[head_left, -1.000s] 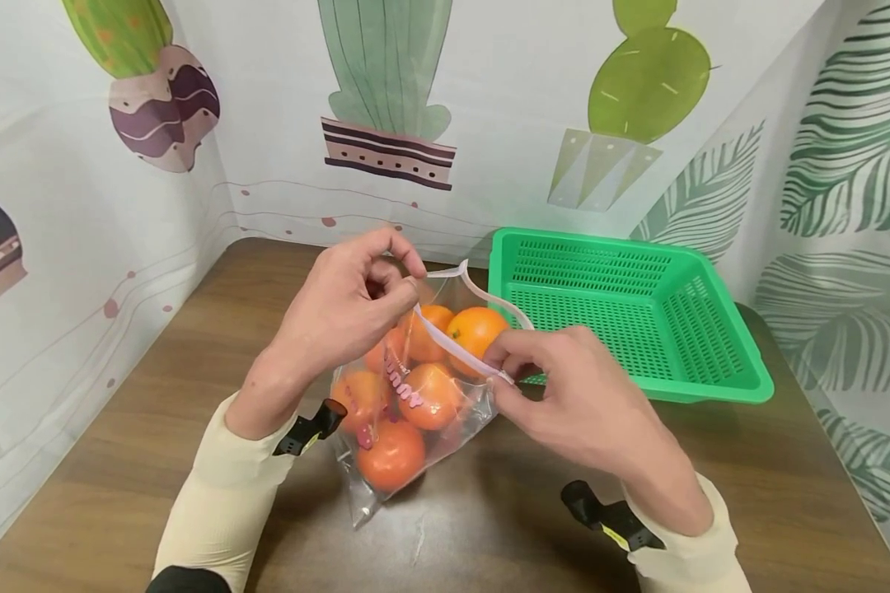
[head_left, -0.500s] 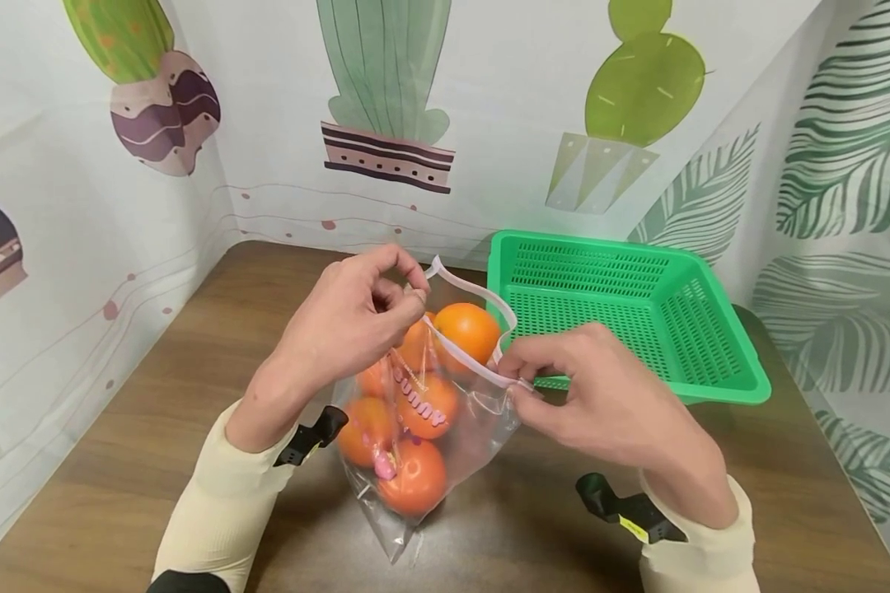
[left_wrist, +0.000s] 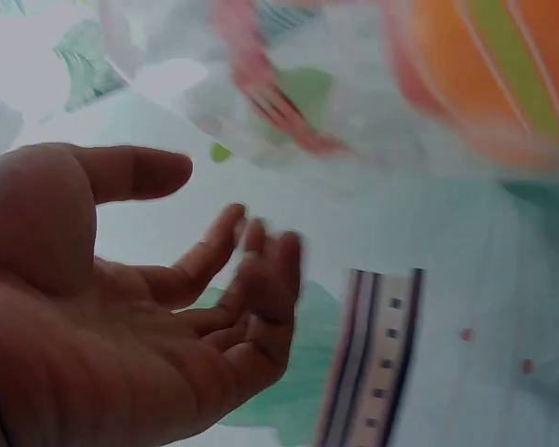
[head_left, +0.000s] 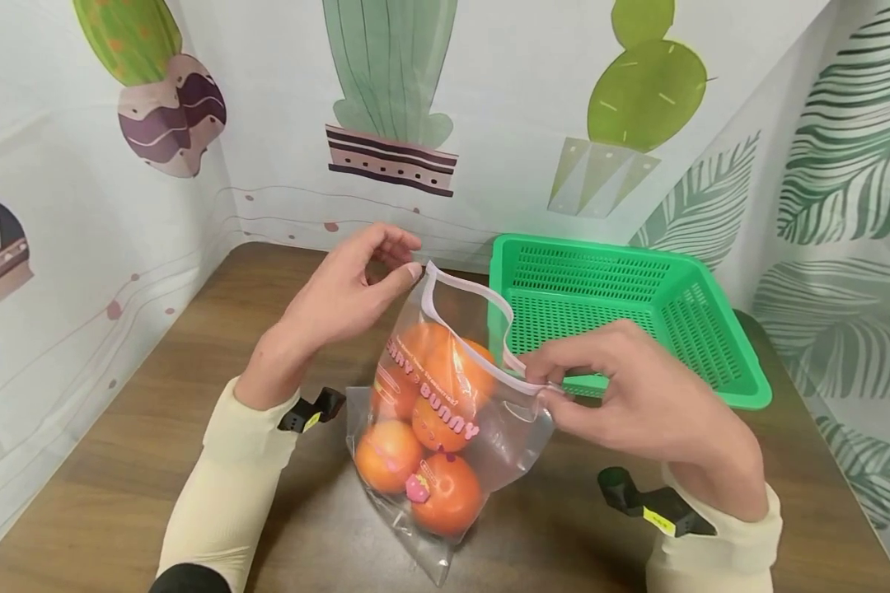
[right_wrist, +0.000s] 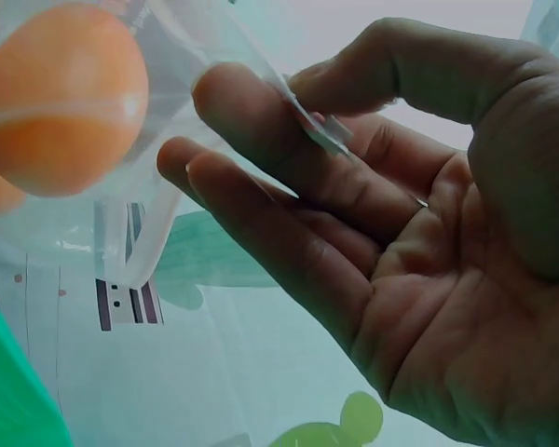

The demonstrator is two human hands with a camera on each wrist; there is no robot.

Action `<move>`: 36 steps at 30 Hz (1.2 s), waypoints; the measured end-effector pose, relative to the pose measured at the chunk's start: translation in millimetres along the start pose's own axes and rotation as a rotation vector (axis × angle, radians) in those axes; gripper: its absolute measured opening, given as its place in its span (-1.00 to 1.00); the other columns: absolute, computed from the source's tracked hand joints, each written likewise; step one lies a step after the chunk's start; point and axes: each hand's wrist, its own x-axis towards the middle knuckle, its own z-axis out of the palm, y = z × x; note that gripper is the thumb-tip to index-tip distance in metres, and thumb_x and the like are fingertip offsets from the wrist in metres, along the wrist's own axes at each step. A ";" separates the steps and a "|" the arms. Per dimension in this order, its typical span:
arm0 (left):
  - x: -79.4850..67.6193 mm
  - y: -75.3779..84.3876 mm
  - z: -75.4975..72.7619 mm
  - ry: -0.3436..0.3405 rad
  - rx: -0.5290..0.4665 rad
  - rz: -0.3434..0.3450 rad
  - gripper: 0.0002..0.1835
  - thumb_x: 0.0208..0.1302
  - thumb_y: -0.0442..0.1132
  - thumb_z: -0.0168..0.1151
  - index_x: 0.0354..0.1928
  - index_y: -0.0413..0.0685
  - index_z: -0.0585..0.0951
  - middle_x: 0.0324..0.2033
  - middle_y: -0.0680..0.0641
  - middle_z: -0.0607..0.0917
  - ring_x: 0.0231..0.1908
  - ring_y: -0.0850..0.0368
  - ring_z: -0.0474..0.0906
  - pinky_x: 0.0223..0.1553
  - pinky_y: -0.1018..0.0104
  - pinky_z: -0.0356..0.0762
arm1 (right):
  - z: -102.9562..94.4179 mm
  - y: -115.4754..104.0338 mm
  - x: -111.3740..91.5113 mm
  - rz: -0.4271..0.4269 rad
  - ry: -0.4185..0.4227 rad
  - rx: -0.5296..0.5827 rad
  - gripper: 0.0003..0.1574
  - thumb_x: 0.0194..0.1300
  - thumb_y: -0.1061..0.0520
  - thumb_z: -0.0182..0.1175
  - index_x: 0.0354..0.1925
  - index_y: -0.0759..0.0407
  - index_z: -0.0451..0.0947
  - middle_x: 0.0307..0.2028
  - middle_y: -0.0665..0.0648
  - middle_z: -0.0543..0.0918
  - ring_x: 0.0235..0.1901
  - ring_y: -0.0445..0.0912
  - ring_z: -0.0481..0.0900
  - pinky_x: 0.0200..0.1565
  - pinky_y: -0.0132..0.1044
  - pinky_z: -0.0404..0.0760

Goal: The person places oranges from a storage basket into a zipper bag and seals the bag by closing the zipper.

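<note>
A clear zip bag (head_left: 512,441) with pink lettering and a pale zip rim holds several oranges (head_left: 389,455); the lowest one looks redder. My right hand (head_left: 623,395) pinches the bag's zip corner between thumb and index finger, and the right wrist view shows the rim edge caught under the thumb. At the opposite corner, my left hand (head_left: 341,288) has its thumb tip right by the rim in the head view. In the left wrist view that hand's loosely bent fingers (left_wrist: 272,279) and thumb are spread with nothing between them. The bag's mouth gapes toward the back.
A green slotted plastic basket (head_left: 742,346) stands at the back right, just behind my right hand. Under everything is a brown wooden table (head_left: 156,412), and a white cloth (head_left: 519,99) with cactus prints hangs along its back and sides.
My right hand has moved right and toward me, drawing the bag along and turning its lettering to face me. The left hand's pinch on the rim has come undone, its fingers now spread.
</note>
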 end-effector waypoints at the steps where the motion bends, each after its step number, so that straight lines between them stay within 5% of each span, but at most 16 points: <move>1: 3.1 -4.5 0.0 -0.039 -0.024 -0.015 -0.61 0.53 -0.14 0.26 0.29 -0.08 0.56 0.07 -0.05 0.67 0.11 0.08 0.59 0.10 0.10 0.55 | -1.4 0.7 -0.8 -0.007 -0.004 0.001 -0.52 0.17 0.43 0.40 -0.20 -0.18 0.71 -0.36 -0.34 0.67 -0.40 -0.38 0.61 -0.34 -0.47 0.58; 5: 11.6 -16.8 2.5 -0.210 -0.135 -0.079 -0.49 0.57 -0.07 0.22 0.45 0.01 0.47 0.29 0.00 0.61 0.28 0.11 0.54 0.30 0.05 0.50 | -7.4 3.0 -4.0 -0.029 -0.005 -0.021 -0.49 0.14 0.44 0.40 -0.21 -0.20 0.72 -0.34 -0.35 0.68 -0.37 -0.37 0.60 -0.29 -0.49 0.57; 8: 15.1 -20.4 5.3 -0.272 -0.204 -0.070 -0.52 0.59 -0.13 0.20 0.47 0.02 0.47 0.25 -0.02 0.65 0.25 0.11 0.60 0.28 0.07 0.53 | -11.9 5.7 -6.0 -0.038 -0.003 -0.029 -0.48 0.11 0.46 0.39 -0.22 -0.19 0.73 -0.32 -0.34 0.70 -0.33 -0.35 0.64 -0.23 -0.48 0.60; 15: 14.7 -20.0 2.4 -0.262 -0.224 -0.025 -0.69 0.55 -0.31 0.21 0.26 -0.09 0.62 0.02 -0.06 0.77 0.02 0.09 0.72 0.10 0.22 0.62 | -25.2 17.0 -12.4 -0.007 0.024 -0.031 -0.44 0.10 0.51 0.37 -0.21 -0.17 0.74 -0.31 -0.31 0.75 -0.15 -0.25 0.76 -0.21 -0.48 0.63; 24: 9.6 -18.1 -8.1 -0.365 -0.156 -0.001 -0.73 0.53 -0.33 0.26 0.19 -0.06 0.67 0.01 -0.05 0.76 -0.01 0.08 0.72 0.05 0.21 0.65 | -36.1 38.6 -22.9 0.079 0.068 0.067 -0.49 0.15 0.57 0.39 -0.15 0.00 0.75 -0.33 -0.08 0.79 -0.40 -0.22 0.71 -0.18 -0.47 0.68; 36: 0.2 -3.1 -10.0 -0.300 -0.006 0.034 -0.86 0.49 -0.31 0.30 -0.01 -0.03 0.74 -0.23 0.02 0.80 -0.22 0.08 0.71 -0.09 0.16 0.62 | -49.8 49.0 -34.4 0.177 0.077 0.064 -0.48 0.22 0.54 0.37 0.00 0.03 0.68 -0.34 -0.01 0.80 -0.42 -0.15 0.73 -0.28 -0.42 0.61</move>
